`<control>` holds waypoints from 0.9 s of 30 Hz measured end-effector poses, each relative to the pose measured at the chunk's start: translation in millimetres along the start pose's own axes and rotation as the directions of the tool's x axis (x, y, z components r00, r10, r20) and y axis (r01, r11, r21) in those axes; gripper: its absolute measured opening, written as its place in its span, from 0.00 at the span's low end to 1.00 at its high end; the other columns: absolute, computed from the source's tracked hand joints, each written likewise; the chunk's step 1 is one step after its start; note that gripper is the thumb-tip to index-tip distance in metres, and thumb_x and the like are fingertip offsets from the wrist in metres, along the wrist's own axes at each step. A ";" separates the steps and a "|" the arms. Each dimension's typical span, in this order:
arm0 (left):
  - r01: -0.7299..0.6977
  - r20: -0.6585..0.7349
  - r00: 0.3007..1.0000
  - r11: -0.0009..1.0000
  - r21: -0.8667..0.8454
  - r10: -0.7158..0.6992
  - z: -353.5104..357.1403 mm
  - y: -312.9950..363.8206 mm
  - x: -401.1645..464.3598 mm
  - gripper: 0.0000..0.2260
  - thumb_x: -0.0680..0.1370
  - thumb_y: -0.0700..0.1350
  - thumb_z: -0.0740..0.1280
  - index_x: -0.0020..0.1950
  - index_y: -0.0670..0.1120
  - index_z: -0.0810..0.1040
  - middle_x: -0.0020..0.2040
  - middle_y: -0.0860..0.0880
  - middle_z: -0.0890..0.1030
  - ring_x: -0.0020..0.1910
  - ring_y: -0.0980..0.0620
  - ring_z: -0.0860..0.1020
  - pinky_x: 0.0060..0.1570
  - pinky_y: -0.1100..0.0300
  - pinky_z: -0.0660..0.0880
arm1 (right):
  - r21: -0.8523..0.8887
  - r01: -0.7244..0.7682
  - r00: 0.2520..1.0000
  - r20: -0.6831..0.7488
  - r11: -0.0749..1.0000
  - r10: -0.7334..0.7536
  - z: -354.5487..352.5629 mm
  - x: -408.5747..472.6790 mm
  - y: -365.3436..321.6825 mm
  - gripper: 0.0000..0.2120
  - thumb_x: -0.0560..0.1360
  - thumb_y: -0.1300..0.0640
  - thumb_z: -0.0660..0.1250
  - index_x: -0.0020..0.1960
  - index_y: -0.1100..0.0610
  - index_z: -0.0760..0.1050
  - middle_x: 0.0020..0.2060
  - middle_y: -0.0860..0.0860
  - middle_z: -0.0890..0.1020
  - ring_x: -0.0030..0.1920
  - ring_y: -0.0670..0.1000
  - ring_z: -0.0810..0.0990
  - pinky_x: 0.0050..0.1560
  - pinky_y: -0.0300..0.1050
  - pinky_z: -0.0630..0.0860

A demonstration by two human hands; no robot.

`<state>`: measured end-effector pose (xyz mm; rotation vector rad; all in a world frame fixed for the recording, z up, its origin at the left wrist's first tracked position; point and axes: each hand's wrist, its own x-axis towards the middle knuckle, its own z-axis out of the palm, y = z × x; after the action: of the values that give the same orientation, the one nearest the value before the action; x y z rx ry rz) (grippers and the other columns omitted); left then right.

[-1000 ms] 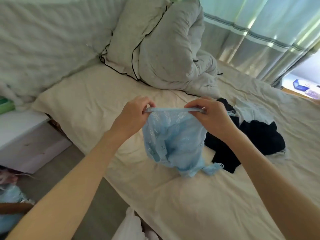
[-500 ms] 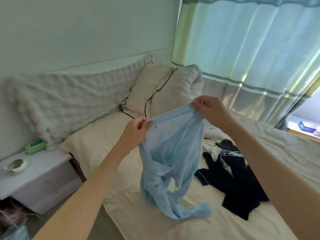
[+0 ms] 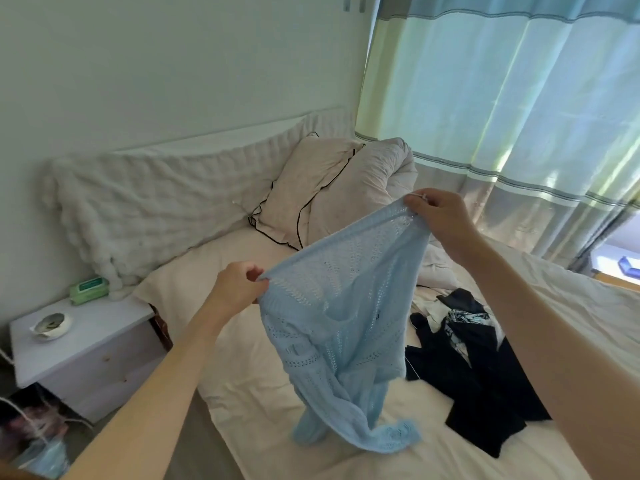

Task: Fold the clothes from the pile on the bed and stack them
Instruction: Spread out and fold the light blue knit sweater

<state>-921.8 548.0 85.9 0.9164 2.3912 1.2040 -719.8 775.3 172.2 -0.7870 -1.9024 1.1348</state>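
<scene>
Two bare forearms come into the frame, one from the lower left and one from the lower right. No sleeve shows on either arm as far as the picture's edge, and neither wrist carries a watch, band or bracelet. The left hand (image 3: 239,289), near the middle of the frame, has no ring or glove on it. The right hand (image 3: 438,216), higher and right of centre, is bare as well, with short, plain fingernails. Both arms look slim and smooth, with no marks that can be made out.
</scene>
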 end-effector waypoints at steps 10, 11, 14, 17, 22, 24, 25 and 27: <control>0.157 0.102 0.986 0.920 -0.358 -0.128 0.0 -5.3 3.6 0.01 0.76 0.38 0.68 0.46 0.42 0.79 0.42 0.45 0.79 0.39 0.51 0.77 0.34 0.64 0.78 | -0.026 -0.019 0.996 -0.083 0.999 0.017 -26.7 -1.5 27.1 0.08 0.79 0.59 0.61 0.47 0.55 0.78 0.33 0.48 0.75 0.34 0.46 0.71 0.40 0.41 0.67; 0.151 0.138 0.985 0.889 -0.432 -0.101 -6.5 0.5 5.5 0.02 0.76 0.38 0.67 0.45 0.43 0.79 0.41 0.46 0.79 0.39 0.52 0.77 0.34 0.64 0.77 | -0.052 -0.024 0.997 -0.080 0.998 0.020 -30.1 -0.8 30.6 0.08 0.80 0.58 0.60 0.48 0.58 0.77 0.33 0.49 0.74 0.34 0.46 0.70 0.39 0.41 0.67; 0.046 0.107 0.994 0.835 -0.548 0.016 -24.5 17.3 7.6 0.10 0.76 0.39 0.66 0.38 0.49 0.83 0.35 0.53 0.81 0.37 0.55 0.78 0.37 0.64 0.74 | -0.220 0.048 0.998 -0.020 0.974 -0.054 -40.4 -0.2 33.4 0.11 0.82 0.59 0.55 0.46 0.61 0.73 0.31 0.49 0.69 0.32 0.46 0.66 0.31 0.31 0.62; -0.165 -0.071 0.986 0.909 -0.382 0.149 -39.4 37.5 9.0 0.10 0.77 0.42 0.66 0.39 0.49 0.83 0.34 0.52 0.79 0.33 0.57 0.75 0.35 0.64 0.71 | -0.304 0.123 0.992 0.009 0.945 -0.126 -47.6 3.4 24.3 0.11 0.82 0.59 0.55 0.43 0.61 0.71 0.30 0.49 0.68 0.31 0.46 0.64 0.27 0.30 0.60; -0.379 -0.250 0.914 0.893 -0.244 0.320 -63.3 63.4 15.0 0.12 0.78 0.44 0.66 0.43 0.34 0.77 0.35 0.43 0.72 0.36 0.49 0.68 0.39 0.54 0.64 | 0.140 0.018 0.995 0.098 0.990 -0.032 -73.2 3.0 -3.5 0.07 0.76 0.54 0.66 0.40 0.52 0.78 0.31 0.45 0.76 0.32 0.42 0.72 0.34 0.34 0.69; -0.375 -0.277 0.912 0.887 -0.268 0.302 -69.8 68.8 15.8 0.14 0.77 0.45 0.67 0.44 0.33 0.77 0.36 0.42 0.73 0.36 0.49 0.69 0.39 0.55 0.66 | 0.382 -0.114 0.943 0.333 0.917 -0.022 -87.2 -0.8 -7.2 0.05 0.70 0.56 0.68 0.45 0.53 0.80 0.34 0.45 0.80 0.34 0.43 0.78 0.35 0.35 0.76; -0.357 -0.289 0.918 0.884 -0.301 0.272 -70.7 69.8 16.1 0.13 0.76 0.46 0.68 0.43 0.34 0.78 0.35 0.43 0.74 0.36 0.49 0.70 0.38 0.56 0.67 | 0.422 -0.188 0.902 0.432 0.887 -0.014 -92.1 -3.6 -7.8 0.10 0.68 0.60 0.68 0.49 0.57 0.79 0.37 0.48 0.82 0.37 0.44 0.80 0.37 0.36 0.78; -0.294 -0.296 0.938 0.866 -0.404 0.180 -67.9 69.2 15.1 0.08 0.75 0.45 0.70 0.39 0.41 0.81 0.33 0.47 0.78 0.36 0.50 0.74 0.38 0.58 0.72 | 0.411 -0.269 0.843 0.537 0.871 0.007 -97.2 -9.3 -6.0 0.16 0.67 0.67 0.65 0.55 0.61 0.78 0.42 0.52 0.84 0.41 0.49 0.83 0.42 0.40 0.79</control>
<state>-941.0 547.7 182.1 0.9706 2.0646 1.9663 -633.0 806.9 204.6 -0.3604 -1.8652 1.9781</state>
